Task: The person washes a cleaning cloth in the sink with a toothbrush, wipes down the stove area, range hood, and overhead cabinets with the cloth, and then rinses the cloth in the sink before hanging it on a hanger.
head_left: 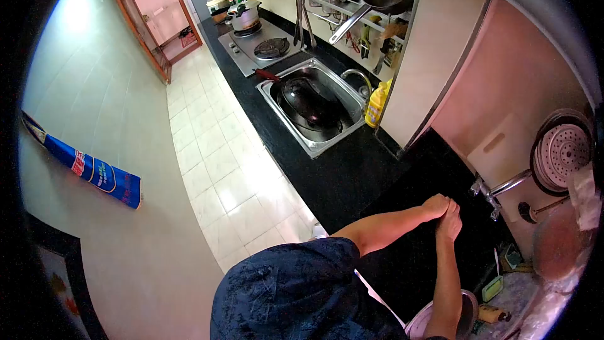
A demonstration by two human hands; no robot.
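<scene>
We have our left hand [434,206] and right hand [449,223] touching, fingers curled in close, likely so each steadies the other; whether they enclose anything we cannot tell. The tap [513,184], the nearest fixture, juts from the wall just beyond the fingers and would limit a reach forward. The dark area below them joins the tabletop [340,179], its depth unclear to us. Left of the fingers, the pan [308,101] lies in the sink [318,148], its handle over the rim, with a yellow bottle [377,104] alongside. To their right, a basin [469,310] crowds our right forearm, near a green brush [493,288].
</scene>
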